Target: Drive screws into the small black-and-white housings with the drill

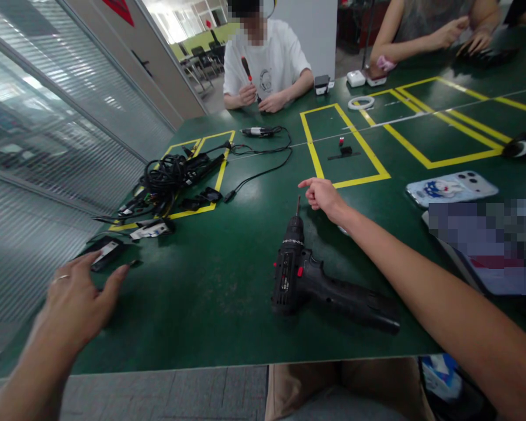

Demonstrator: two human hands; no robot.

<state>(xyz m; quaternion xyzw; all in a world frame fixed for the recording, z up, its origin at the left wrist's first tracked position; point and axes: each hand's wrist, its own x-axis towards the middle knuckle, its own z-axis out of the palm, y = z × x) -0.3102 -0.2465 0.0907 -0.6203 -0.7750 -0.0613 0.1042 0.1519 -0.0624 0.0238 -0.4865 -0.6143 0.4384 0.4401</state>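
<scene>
My left hand is at the left of the green table, fingers spread, its fingertips near a black device with a pale label. A small dark piece lies beside its thumb. My right hand is over the table's middle, index finger stretched out and the other fingers curled, with nothing visible in it. Just left of and below that hand, a black cordless drill lies on its side, its bit pointing away from me.
Tangled black cables lie at the left. Behind them is a corded tool. Yellow tape marks rectangles holding small parts. A phone lies at the right. Across the table, a person holds a screwdriver; another person's arms rest at the far right.
</scene>
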